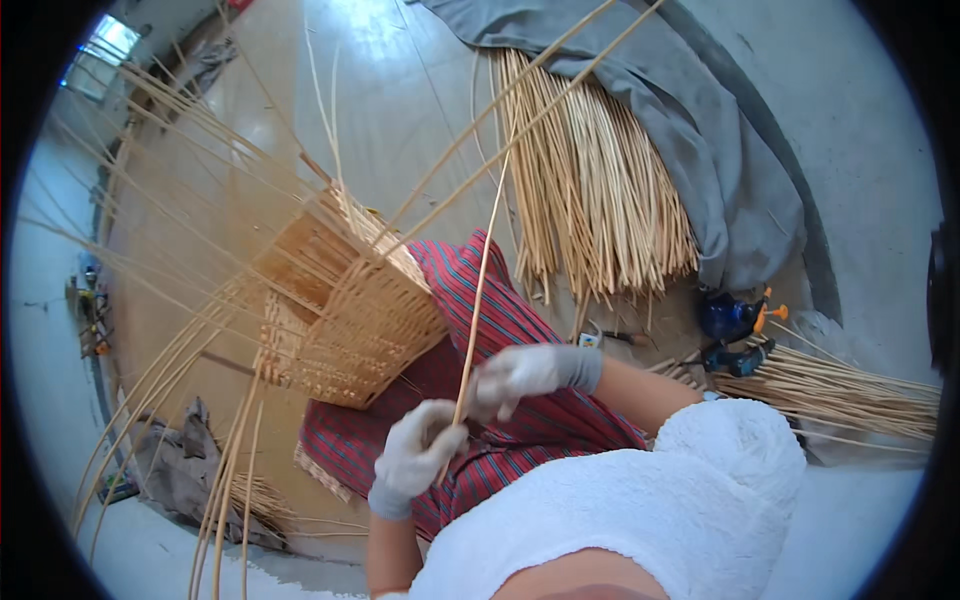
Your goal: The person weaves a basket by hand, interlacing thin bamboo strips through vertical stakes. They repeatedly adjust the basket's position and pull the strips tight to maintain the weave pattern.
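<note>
My left hand, in a pale knit glove, grips the lower end of a long pale cane that rises diagonally upward. Just right and above, my right hand, also gloved, has its fingers curled beside the cane; what lies inside them is hidden. A partly woven cane basket lies tilted at the upper left of my hands, with long unwoven stakes spreading out from it. Red and grey striped cloth lies beneath my hands and the basket, below a white towel near my body.
A large bundle of canes lies under grey cloth. At the right are a blue container with an orange top, a dark tool and more canes. Grey fabric lies at the lower left.
</note>
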Available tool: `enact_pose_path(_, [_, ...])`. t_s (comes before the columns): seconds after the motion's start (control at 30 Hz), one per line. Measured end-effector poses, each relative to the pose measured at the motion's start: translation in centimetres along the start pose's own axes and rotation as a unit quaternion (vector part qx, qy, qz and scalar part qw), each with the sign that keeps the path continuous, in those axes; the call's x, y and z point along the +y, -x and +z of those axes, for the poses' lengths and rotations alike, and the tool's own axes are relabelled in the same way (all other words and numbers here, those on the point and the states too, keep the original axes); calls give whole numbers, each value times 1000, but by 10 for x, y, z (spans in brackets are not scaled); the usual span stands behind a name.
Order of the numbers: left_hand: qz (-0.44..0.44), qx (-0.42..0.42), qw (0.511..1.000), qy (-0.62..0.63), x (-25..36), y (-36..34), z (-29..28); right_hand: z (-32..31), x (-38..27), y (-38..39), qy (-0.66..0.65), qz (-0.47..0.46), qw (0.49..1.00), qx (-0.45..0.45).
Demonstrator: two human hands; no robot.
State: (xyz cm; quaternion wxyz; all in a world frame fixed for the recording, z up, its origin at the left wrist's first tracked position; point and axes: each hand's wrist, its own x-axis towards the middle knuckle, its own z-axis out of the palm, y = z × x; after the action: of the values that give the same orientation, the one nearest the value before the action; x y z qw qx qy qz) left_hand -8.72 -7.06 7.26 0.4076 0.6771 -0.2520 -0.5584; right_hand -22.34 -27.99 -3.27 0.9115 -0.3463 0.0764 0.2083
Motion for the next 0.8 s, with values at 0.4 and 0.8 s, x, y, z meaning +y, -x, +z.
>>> enact_pose_path(0.4, [342,650,642,-219,-57,75,-92,135,-66,21,354,-575,715,-180])
enact_pose_path(0.8, [405,138,855,-292,-20,7,-2,193,-188,114,533,-593,600,-59])
